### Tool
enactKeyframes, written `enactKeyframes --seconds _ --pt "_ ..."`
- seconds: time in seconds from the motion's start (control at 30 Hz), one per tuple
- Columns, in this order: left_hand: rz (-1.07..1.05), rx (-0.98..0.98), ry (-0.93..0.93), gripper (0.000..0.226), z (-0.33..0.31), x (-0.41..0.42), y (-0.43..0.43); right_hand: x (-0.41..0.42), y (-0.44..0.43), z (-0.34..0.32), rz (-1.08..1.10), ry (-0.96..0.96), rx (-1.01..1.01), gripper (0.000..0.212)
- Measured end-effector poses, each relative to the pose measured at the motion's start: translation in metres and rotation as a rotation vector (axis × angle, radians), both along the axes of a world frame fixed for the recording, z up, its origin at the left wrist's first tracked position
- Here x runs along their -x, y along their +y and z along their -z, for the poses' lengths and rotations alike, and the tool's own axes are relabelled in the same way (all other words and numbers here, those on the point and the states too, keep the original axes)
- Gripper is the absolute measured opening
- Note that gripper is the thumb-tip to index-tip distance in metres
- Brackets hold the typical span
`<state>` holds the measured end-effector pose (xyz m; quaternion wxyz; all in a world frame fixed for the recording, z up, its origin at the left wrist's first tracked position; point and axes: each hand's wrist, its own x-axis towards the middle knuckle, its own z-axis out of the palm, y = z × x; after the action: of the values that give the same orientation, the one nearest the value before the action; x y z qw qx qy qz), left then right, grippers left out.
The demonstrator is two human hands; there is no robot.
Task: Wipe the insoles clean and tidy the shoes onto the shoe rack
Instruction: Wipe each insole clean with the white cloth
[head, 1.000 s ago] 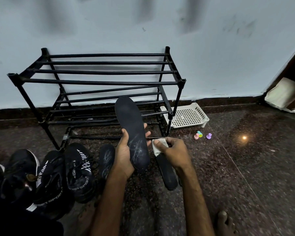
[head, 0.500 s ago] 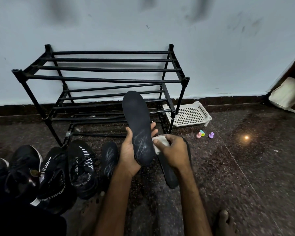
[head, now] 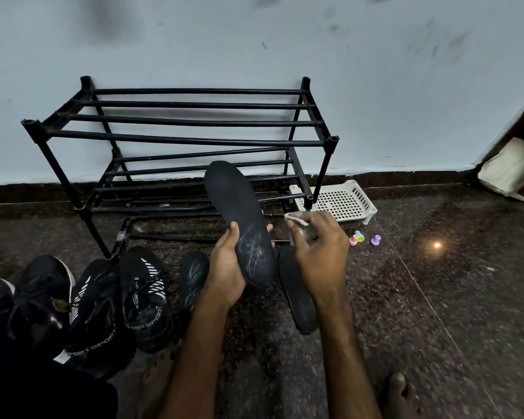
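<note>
Left hand (head: pixel 227 269) grips insole (head: pixel 239 220) tilted up, exposing scuffs; right hand (head: pixel 318 252) fingers pinch cloth (head: pixel 297 218) beside it, ready to wipe.

black insole (head: pixel 242 225) with whitish scuffs — black shoes (head: pixel 144 297) striped white, white perforated tray (head: pixel 341 201)

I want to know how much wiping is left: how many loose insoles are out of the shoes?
3: one held up in the left hand, one on the floor under the right hand, one beside the shoes. More may be hidden.
</note>
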<state>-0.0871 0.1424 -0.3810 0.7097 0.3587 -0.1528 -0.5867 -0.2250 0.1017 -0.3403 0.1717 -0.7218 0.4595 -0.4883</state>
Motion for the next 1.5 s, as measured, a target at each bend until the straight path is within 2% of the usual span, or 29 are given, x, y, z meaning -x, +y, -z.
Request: enactKeyframes --seconds 0.07,0.13,0.37,0.57,0.7,0.8,0.9,1.03,1.17,1.27,1.37,1.43,1.5 --pt "-0.004 -0.013 -0.04 0.045 0.0 0.0 0.0 -0.002 0.0 0.001 -0.096 0.034 0.001 0.014" --pt "0.034 -0.015 -0.037 0.051 -0.002 0.003 -0.001 -0.007 0.001 0.008 -0.138 0.092 0.002 0.012" --pt "0.128 -0.015 0.209 0.067 -0.009 0.016 0.0 -0.011 0.002 0.02 -0.19 0.203 -0.101 0.012" --pt "0.217 -0.034 0.213 0.072 -0.014 0.027 -0.001 -0.009 -0.002 0.018 -0.002 0.157 -0.097 0.008" --pt "0.256 -0.038 0.173 0.078 -0.009 0.025 -0.002 -0.01 -0.002 0.02 -0.093 0.164 -0.133 0.009" --pt "0.198 -0.079 0.153 0.074 -0.002 0.024 -0.005 0.0 -0.003 0.021 0.004 -0.029 -0.211 0.011" --pt "0.093 -0.114 0.171 0.07 0.01 0.019 -0.008 0.017 -0.013 0.026 0.055 -0.22 -0.435 0.01" --pt "0.01 -0.144 0.271 0.07 0.02 0.013 -0.01 0.027 -0.013 0.022 -0.146 -0.035 -0.589 0.018" --pt "-0.05 -0.146 0.315 0.07 0.022 0.014 -0.015 0.014 0.003 0.025 -0.229 0.129 -0.678 0.013" --pt "-0.061 -0.121 0.327 0.078 0.02 0.015 -0.017 0.009 0.011 0.034 -0.257 0.124 -0.752 0.015" --pt "-0.053 -0.084 0.351 0.081 0.02 0.016 -0.018 0.01 0.011 0.036 -0.283 0.031 -0.801 0.013" --pt "-0.04 -0.049 0.358 0.077 0.017 0.02 -0.016 0.01 0.01 0.034 -0.243 -0.039 -0.754 0.01" --pt "0.003 -0.022 0.36 0.073 0.013 0.024 -0.016 0.008 0.01 0.03 -0.167 -0.008 -0.655 0.013"
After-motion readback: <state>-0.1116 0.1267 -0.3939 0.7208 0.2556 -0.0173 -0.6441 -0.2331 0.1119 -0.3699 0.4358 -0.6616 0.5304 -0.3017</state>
